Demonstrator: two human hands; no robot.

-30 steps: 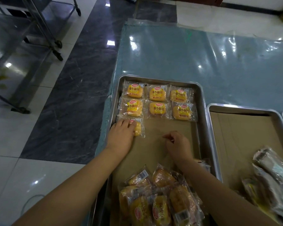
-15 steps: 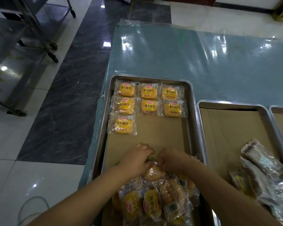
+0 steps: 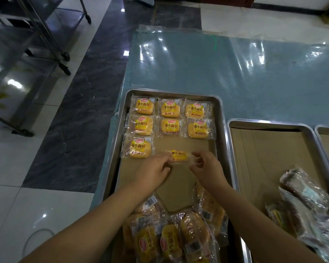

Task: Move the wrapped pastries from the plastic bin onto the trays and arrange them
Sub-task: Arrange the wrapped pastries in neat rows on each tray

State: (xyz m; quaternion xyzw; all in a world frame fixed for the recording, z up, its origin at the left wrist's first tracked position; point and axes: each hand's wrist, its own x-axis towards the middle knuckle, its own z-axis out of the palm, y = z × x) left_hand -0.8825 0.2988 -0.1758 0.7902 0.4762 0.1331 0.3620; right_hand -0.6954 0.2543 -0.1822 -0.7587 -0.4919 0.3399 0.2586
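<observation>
Left hand point(image 3: 154, 170) and right hand point(image 3: 207, 169) bare; both forearms bare down to the picture's lower edge.

left hand point(image 3: 153, 170) + right hand point(image 3: 207, 168) | pinch pastry point(image 3: 179, 156) | above tray point(image 3: 221, 118)

The wrapped pastry point(image 3: 179, 155) pinched between my left hand point(image 3: 154, 171) and right hand point(image 3: 207, 168) reads 小面包 on yellow. The seven packs point(image 3: 170, 110) at the far end of the tray point(image 3: 221, 130) carry the same 小面包, each under a red oval logo point(image 3: 169, 102) too small to read. In the heap point(image 3: 169, 242) at the near end the characters show turned around, beside barcode stickers point(image 3: 150, 201) with illegible digits
</observation>
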